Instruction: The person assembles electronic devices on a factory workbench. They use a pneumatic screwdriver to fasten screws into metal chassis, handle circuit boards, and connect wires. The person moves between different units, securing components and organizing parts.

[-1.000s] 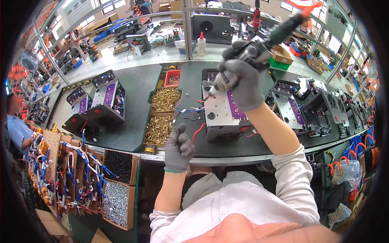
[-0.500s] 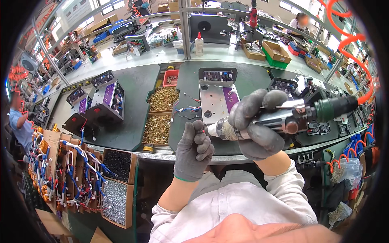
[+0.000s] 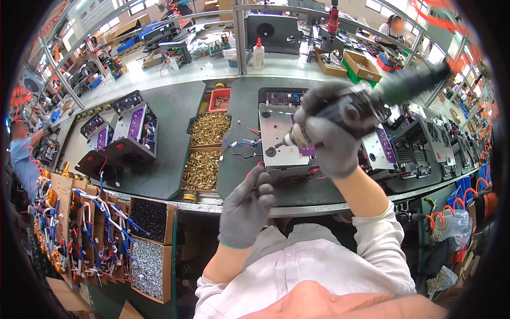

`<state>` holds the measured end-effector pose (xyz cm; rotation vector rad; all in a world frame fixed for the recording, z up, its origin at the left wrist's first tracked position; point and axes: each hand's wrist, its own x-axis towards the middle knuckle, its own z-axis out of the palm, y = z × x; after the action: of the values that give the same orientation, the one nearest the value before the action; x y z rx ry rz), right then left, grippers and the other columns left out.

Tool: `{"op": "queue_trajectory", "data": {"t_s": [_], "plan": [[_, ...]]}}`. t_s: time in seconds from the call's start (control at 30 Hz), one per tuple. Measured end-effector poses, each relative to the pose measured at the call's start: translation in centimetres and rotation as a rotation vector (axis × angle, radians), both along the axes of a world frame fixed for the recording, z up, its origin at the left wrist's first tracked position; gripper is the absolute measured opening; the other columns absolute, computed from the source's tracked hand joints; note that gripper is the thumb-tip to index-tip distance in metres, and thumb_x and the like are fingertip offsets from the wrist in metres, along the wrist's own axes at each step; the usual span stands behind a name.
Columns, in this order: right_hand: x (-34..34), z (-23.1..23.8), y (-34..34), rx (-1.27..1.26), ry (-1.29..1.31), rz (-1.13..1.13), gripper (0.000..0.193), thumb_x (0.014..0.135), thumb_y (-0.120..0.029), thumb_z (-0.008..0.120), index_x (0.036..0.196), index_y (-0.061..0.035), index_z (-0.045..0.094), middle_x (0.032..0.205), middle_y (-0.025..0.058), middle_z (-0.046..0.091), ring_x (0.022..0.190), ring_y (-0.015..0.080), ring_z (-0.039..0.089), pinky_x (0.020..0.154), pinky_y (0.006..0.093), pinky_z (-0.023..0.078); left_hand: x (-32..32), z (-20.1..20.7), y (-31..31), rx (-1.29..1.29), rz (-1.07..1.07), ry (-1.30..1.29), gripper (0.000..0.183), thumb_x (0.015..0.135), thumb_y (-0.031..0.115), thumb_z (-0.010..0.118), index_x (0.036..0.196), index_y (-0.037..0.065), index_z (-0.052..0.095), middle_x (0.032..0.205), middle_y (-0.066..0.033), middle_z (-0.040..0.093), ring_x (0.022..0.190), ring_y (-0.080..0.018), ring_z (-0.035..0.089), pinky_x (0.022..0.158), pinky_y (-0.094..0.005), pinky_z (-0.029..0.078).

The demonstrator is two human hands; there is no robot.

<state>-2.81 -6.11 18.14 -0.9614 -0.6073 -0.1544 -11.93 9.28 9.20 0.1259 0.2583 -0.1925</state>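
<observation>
My right hand (image 3: pixel 334 146), in a grey glove, is wrapped round an air screwdriver (image 3: pixel 355 110), whose green rear end is smeared by motion. Its tip hangs over the metal chassis (image 3: pixel 277 125) with a purple board, close to a round black part; whether it touches cannot be told. My gloved left hand (image 3: pixel 247 210) is closed in a pinch near the chassis's front edge. Something small and reddish shows at its fingertips, too small to name. Loose wires (image 3: pixel 241 143) with connectors stick out from the chassis's left side.
Brass fittings (image 3: pixel 202 170) fill boxes left of the chassis, below a red bin (image 3: pixel 219 100). More chassis (image 3: pixel 135 125) stand at left and right. Silver screws (image 3: pixel 147 268) and wire harnesses (image 3: pixel 93 228) are at lower left. A red coiled hose (image 3: pixel 451 26) hangs at upper right.
The screwdriver has moved up and away from my left fingertips, and its tip is now over the chassis. My left hand has dropped slightly down and left.
</observation>
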Motion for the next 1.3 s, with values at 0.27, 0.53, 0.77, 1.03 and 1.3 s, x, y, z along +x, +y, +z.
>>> {"op": "queue_trajectory", "data": {"t_s": [0.27, 0.53, 0.77, 1.03, 1.3], "plan": [[4.4, -2.3, 0.6, -0.053, 0.16, -0.033, 0.035, 0.07, 0.01, 0.063, 0.103, -0.0005, 0.059, 0.085, 0.0071, 0.064, 0.073, 0.0116, 0.061, 0.063, 0.024, 0.051, -1.4, -6.8, 3.3, -0.233, -0.075, -0.151, 0.033, 0.101, 0.018, 0.04, 0.123, -0.003, 0.053, 0.085, -0.0033, 0.062, 0.048, -0.0052, 0.035, 0.04, -0.0182, 0.035], [4.8, -2.6, 1.4, -0.104, 0.104, -0.038, 0.037, 0.069, 0.01, 0.063, 0.104, -0.0003, 0.059, 0.086, 0.007, 0.064, 0.076, 0.0121, 0.062, 0.069, 0.0258, 0.053, -1.5, -8.4, 1.2, -0.023, -0.136, -0.117, 0.031, 0.098, 0.031, 0.048, 0.117, 0.008, 0.059, 0.058, 0.0062, 0.029, 0.043, -0.0053, 0.023, 0.034, -0.0195, 0.024], [5.3, -2.3, 1.6, -0.216, 0.114, -0.033, 0.032, 0.069, 0.008, 0.065, 0.098, -0.0005, 0.059, 0.081, 0.0058, 0.063, 0.072, 0.0113, 0.061, 0.066, 0.0253, 0.052, -1.4, -5.8, 0.7, 0.091, -0.111, 0.249, 0.03, 0.098, 0.023, 0.049, 0.121, 0.006, 0.056, 0.066, 0.006, 0.039, 0.049, -0.005, 0.03, 0.037, -0.0176, 0.028], [6.2, -2.6, 1.8, -0.288, 0.121, -0.036, 0.025, 0.067, 0.006, 0.065, 0.089, -0.0026, 0.059, 0.078, 0.0033, 0.063, 0.068, 0.0093, 0.059, 0.063, 0.0238, 0.049, -2.0, -8.9, 0.6, -0.022, -0.18, -0.224, 0.031, 0.097, 0.02, 0.051, 0.123, 0.004, 0.053, 0.082, 0.0004, 0.059, 0.06, -0.0075, 0.043, 0.043, -0.0172, 0.034], [0.9, -0.2, -1.1, -0.031, 0.16, 0.256, 0.03, 0.072, -0.004, 0.057, 0.101, -0.0002, 0.053, 0.081, 0.0092, 0.059, 0.071, 0.017, 0.059, 0.063, 0.0294, 0.051, -1.7, -5.6, -1.0, 0.086, -0.163, -0.031, 0.027, 0.098, 0.025, 0.05, 0.116, 0.006, 0.057, 0.082, 0.0014, 0.06, 0.056, -0.0073, 0.044, 0.042, -0.0174, 0.033]]}}
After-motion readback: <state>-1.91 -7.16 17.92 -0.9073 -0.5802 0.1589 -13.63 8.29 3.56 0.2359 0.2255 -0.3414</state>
